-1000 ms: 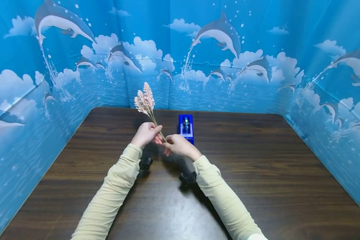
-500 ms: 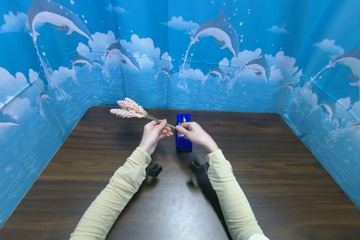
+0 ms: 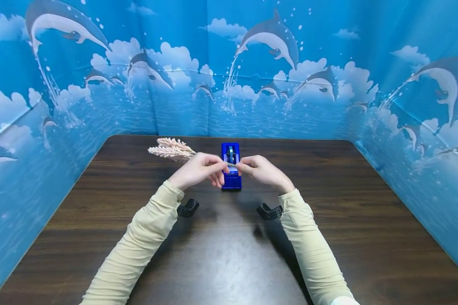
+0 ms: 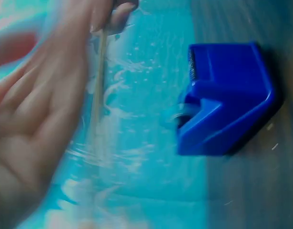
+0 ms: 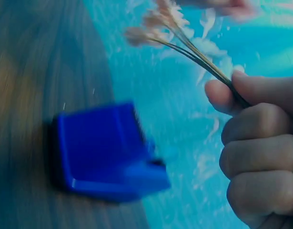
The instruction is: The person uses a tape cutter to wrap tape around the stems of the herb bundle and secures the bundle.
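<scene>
Between thumb and forefinger, the right hand (image 3: 266,172) pinched thin tan stems (image 5: 215,70); the left hand (image 3: 200,167) pinched them nearer their fluffy, pale-pink flower heads (image 3: 171,149). Opposed pulling risked bending the stems, and a low dip risked knocking the blue plastic tape dispenser (image 3: 232,182) on the dark wood-grained table (image 3: 347,203).

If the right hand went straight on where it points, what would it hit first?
Probably the left hand, just across from the right hand; depth is unclear, so it might slip past.
</scene>
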Available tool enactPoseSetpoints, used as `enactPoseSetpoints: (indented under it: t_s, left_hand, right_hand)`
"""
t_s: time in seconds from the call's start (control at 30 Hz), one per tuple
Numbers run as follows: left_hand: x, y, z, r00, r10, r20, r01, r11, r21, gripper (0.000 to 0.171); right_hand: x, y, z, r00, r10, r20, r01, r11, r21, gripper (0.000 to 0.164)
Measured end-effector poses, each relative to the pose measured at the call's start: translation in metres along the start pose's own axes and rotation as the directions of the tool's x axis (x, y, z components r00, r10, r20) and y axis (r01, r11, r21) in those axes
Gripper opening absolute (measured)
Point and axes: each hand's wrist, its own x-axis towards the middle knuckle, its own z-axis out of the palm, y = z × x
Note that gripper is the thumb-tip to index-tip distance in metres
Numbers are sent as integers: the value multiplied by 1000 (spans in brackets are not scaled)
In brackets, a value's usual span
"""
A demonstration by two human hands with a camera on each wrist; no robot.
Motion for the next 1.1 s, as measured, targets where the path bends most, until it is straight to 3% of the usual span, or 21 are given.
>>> enactPoseSetpoints:
  t_s: [0.07, 0.13, 0.17, 0.23, 0.3, 0.4, 0.57, 0.77, 0.9, 0.97, 1.1]
  left_hand:
    - [2, 7, 0, 989, 121, -90, -99, 970, 223, 22]
    - [6, 7, 0, 971, 194, -142, -118, 899, 421, 18]
    - [8, 6, 0, 971, 200, -135, -108, 862, 495, 20]
    - [12, -1, 0, 984, 161, -77, -83, 796, 600, 26]
    - [15, -10, -1, 996, 88, -6, -62, 746, 663, 28]
    - [17, -21, 0, 997, 27, 72, -70, 703, 708, 23]
    - [21, -29, 0, 992, 17, 128, -105, 685, 721, 25]
    - [24, -40, 6, 981, -20, 195, -132, 666, 734, 26]
    - [27, -49, 12, 980, -46, 195, -120, 642, 757, 27]
    - [28, -51, 14, 981, -50, 185, -110, 646, 755, 28]
    - [29, -55, 15, 983, -52, 176, -92, 689, 718, 27]
  right_hand:
    - [-2, 8, -3, 1000, -4, 21, 4, 1000, -17, 31]
    - [-2, 15, -5, 998, -14, 55, 15, 1000, -10, 30]
    - [-3, 18, -6, 997, -17, 80, 16, 1000, 7, 30]
    - [-3, 24, -7, 991, -20, 131, 15, 999, 41, 29]
    - [-3, 27, -8, 987, -20, 161, 10, 998, 62, 30]
    - [-4, 29, -10, 985, 1, 175, -14, 997, 71, 32]
    - [-1, 33, -10, 985, 10, 174, -14, 1000, 25, 34]
    - [3, 40, -5, 974, -2, 228, 17, 998, -62, 36]
    - [4, 46, 0, 960, 24, 278, 8, 993, -114, 37]
    - [4, 48, 1, 958, 39, 284, 1, 991, -137, 38]
    - [3, 53, 2, 971, 51, 232, -12, 986, -166, 35]
